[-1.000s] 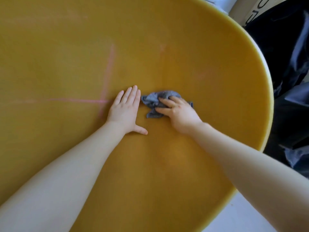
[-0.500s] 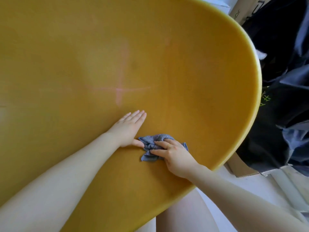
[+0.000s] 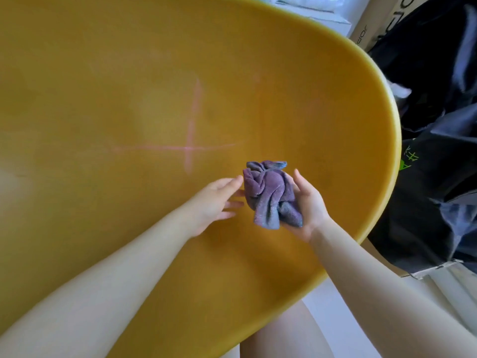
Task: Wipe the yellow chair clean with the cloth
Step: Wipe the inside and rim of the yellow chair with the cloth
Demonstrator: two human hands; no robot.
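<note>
**Yellow chair filling the view, cloth lifted above it**

Yellow chair [image 3: 129, 99] plastic spreads across the view, marked by a faint pink cross [image 3: 191, 147]. The crumpled cloth [image 3: 269, 195] is held above the seat in the right hand [image 3: 308, 202], palm up, fingers curled loosely around it. The left hand [image 3: 214, 202] is extended beside it, fingers straight and relaxed, tips near the cloth. Dark bags [image 3: 438, 151] are seen beyond the chair's rim.

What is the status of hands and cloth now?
Right hand holds bunched cloth above yellow chair. Left hand open beside it. Pink cross mark unwiped. Nothing blocking.
</note>
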